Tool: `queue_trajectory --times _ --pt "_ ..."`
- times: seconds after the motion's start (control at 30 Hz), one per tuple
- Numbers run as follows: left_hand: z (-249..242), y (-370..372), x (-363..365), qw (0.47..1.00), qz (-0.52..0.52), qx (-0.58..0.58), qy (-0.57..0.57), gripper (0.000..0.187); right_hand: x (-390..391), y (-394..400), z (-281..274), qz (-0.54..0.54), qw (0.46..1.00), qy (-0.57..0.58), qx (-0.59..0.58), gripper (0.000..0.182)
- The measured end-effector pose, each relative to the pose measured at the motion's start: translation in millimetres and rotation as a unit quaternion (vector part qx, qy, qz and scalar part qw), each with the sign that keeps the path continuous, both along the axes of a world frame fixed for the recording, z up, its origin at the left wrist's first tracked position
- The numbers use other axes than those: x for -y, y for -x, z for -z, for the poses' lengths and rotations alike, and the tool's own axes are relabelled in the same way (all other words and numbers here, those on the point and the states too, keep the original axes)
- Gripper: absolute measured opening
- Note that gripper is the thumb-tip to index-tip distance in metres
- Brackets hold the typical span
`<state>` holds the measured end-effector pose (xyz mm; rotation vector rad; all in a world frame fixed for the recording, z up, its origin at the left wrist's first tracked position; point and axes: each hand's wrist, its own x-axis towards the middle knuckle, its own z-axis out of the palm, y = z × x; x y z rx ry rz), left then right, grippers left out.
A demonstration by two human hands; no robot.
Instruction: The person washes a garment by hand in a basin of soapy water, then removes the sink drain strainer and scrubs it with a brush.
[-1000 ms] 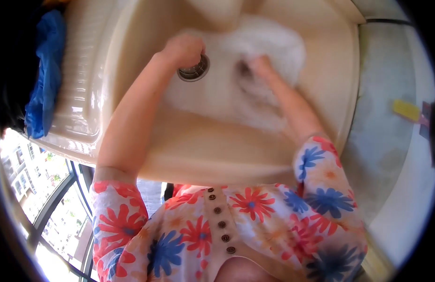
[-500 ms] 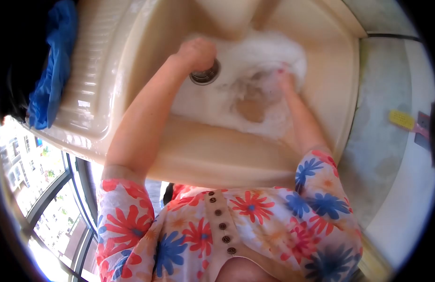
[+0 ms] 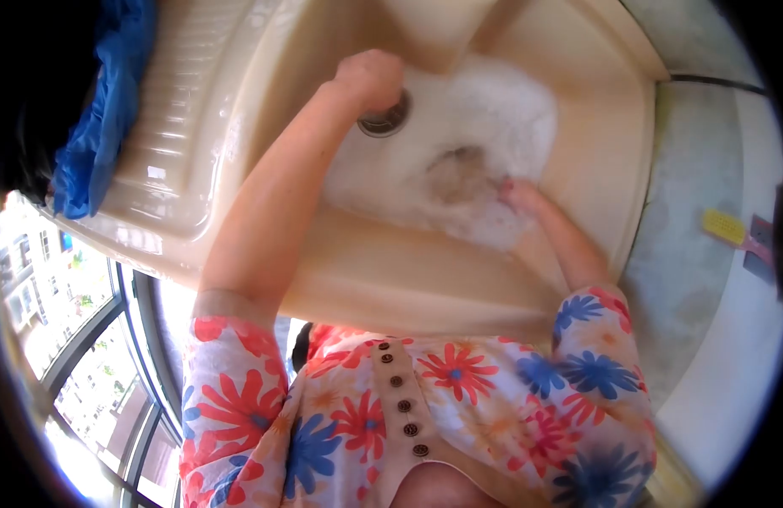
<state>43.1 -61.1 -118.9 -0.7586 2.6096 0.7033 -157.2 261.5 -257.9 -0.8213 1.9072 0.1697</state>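
My left hand (image 3: 372, 80) is closed in a fist over the upper edge of the round metal drain (image 3: 383, 123) in the beige sink (image 3: 374, 254). Whatever its fingers hold is hidden. In the soapy water at the right, my right hand (image 3: 525, 197) has its red-nailed fingertips beside a brownish patch (image 3: 459, 176) where the foam is parted. Its fingers are partly blurred, so their closure is unclear. White foam (image 3: 514, 110) lies over much of the basin floor.
A ribbed draining board (image 3: 184, 102) adjoins the basin at the left, with blue plastic (image 3: 112, 110) on its far edge. On the right are a grey-green surface (image 3: 692, 161) and a yellow brush (image 3: 723, 227). A window (image 3: 78, 356) shows at the lower left.
My right hand has moved down in the view, toward the near side of the basin, and the foam has shifted. My left hand remains by the drain. The view has shifted slightly.
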Motion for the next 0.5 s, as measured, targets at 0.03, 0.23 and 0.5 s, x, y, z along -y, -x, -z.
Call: queue_trajectory --times 0.03,0.23,0.5 --pt "0 0 1 1.000 -0.007 -0.008 0.001 0.024 -11 -1 -2 -0.126 0.990 -0.067 0.008 0.029" --pt "-1 2 2 0.999 0.000 0.050 0.020 0.033 95 -132 5 0.264 0.765 0.254 0.530 0.024" --pt "-15 5 12 0.992 -0.112 -0.040 0.036 0.027 143 -77 -24 0.318 0.863 0.240 0.310 0.023"
